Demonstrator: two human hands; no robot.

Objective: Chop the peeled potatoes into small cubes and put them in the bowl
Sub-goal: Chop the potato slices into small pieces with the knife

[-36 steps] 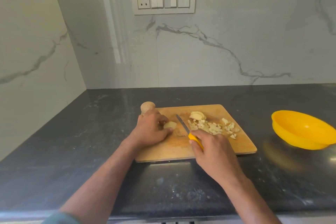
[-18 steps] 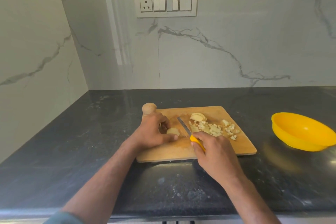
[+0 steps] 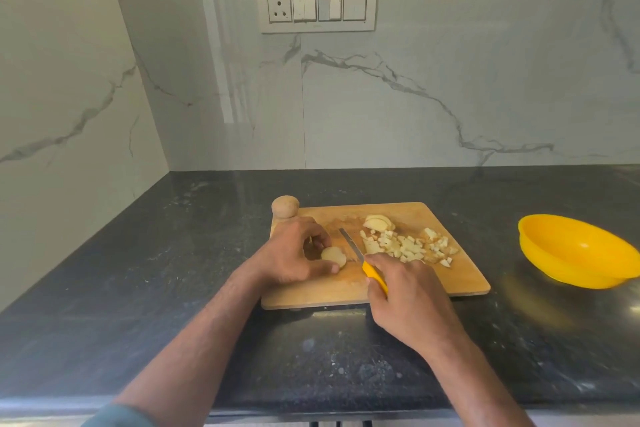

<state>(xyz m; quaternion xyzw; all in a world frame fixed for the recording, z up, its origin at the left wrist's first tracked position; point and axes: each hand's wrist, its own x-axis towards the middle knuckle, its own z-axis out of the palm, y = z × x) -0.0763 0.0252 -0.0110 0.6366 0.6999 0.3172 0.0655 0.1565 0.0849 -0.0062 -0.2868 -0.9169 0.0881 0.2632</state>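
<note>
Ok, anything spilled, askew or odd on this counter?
Nothing stands out. The potato cubes all lie on the cutting board, none on the countertop. The yellow bowl sits apart, nothing visible inside. The left hand holds a potato piece; the right hand grips the knife.

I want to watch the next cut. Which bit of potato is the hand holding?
The round potato piece under the left hand, left of the knife. The slices and small cubes lie loose on the board's right.

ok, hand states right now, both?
Left hand: closed on a potato piece, holding it on the cutting board.
Right hand: closed on the yellow-handled knife.
</note>
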